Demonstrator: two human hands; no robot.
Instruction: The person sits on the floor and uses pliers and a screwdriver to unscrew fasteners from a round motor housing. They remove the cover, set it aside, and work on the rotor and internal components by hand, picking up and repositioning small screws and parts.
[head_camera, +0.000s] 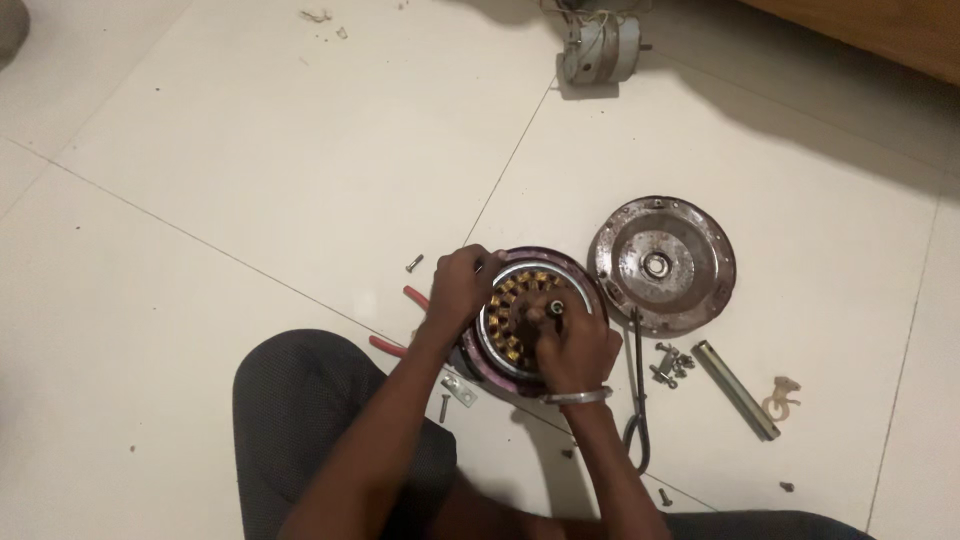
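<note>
An opened round fan motor (515, 300) with copper windings lies on the tiled floor in front of me. My left hand (458, 290) grips its left rim. My right hand (575, 345) rests on the windings, fingers pinched at the central shaft (556, 307); a metal bangle sits on that wrist. The motor's removed round metal cover (662, 263) lies just to the right, touching the motor's edge.
Red-handled pliers (400, 320) poke out from under my left arm. A screw (414, 263), a small bracket (459, 390), a pile of bolts (672, 362), a metal rod (736, 388) and a black cable (638, 400) lie around. Another small motor (598, 50) sits far back.
</note>
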